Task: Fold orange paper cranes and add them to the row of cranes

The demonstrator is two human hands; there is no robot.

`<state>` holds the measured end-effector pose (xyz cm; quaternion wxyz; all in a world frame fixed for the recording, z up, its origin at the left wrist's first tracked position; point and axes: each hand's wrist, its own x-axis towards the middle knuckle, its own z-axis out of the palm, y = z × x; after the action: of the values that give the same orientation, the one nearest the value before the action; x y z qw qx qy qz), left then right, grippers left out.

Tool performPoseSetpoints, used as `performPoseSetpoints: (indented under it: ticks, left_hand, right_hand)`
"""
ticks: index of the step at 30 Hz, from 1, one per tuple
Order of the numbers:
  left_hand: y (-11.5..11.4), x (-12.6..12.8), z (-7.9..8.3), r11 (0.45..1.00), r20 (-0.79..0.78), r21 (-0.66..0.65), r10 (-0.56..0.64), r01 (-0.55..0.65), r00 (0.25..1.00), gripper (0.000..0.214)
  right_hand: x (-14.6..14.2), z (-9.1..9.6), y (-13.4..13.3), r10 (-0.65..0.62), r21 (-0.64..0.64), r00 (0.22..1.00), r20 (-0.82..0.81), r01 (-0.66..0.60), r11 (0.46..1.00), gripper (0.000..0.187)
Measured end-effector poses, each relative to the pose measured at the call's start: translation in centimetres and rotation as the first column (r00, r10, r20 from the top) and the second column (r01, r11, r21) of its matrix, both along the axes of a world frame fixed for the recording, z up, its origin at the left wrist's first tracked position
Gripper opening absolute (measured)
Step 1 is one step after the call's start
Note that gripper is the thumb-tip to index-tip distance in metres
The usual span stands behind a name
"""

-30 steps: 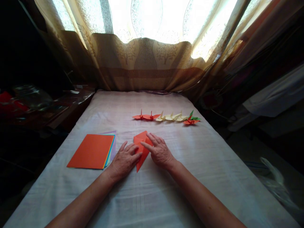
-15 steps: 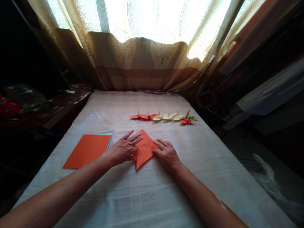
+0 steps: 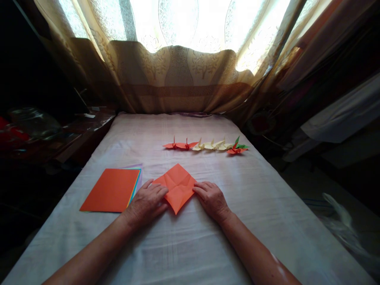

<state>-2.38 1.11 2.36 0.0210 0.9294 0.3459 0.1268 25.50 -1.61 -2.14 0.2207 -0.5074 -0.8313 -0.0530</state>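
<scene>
A creased sheet of orange origami paper point(image 3: 177, 186) lies in front of me as a diamond, one corner pointing at me. Fold lines cross near its centre. My left hand point(image 3: 150, 200) is closed on its left corner, with the fingers lying over the edge. At the right corner my right hand point(image 3: 210, 196) pinches the paper between thumb and fingers. What is under the fingers is hidden.
A stack of square coloured paper point(image 3: 111, 190), orange on top, lies to the left. Farther back stands a row of folded cranes: red point(image 3: 180, 145), cream point(image 3: 212, 145), and green point(image 3: 242, 146) at the right. A pale cloth point(image 3: 184, 245) covers the surface; curtains point(image 3: 178, 87) hang behind.
The orange paper is spread wider, its left part now showing as a full diamond. My left hand has moved down and left, from spread across the paper to its left corner. My right hand stays at the right corner.
</scene>
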Motion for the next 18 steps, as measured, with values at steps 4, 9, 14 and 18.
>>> performPoseSetpoints:
  ticks: [4,9,14,18]
  left_hand:
    - [-0.8,1.7,-0.6,0.999,0.08,0.021,-0.041,0.04,0.996,0.026]
    - [-0.9,2.1,-2.3,0.995,0.186,-0.007,-0.101,0.104,0.977,0.021]
    - [-0.6,1.6,-2.6,0.992,0.306,-0.099,-0.048,0.081,0.951,0.024]
    - [-0.4,1.9,-2.2,0.981,0.361,-0.192,0.091,-0.021,0.928,0.029]
  right_hand:
    - [-0.3,0.1,-0.3,-0.027,-0.013,1.0,0.003,0.027,1.0,0.018]
    - [-1.0,0.1,-0.7,-0.039,-0.023,0.997,-0.06,0.038,0.999,0.016]
    - [-1.1,-0.1,-1.1,-0.127,-0.073,0.972,-0.2,0.115,0.991,0.014]
    - [-0.9,-0.3,-1.2,-0.234,-0.151,0.93,-0.283,0.198,0.969,0.014]
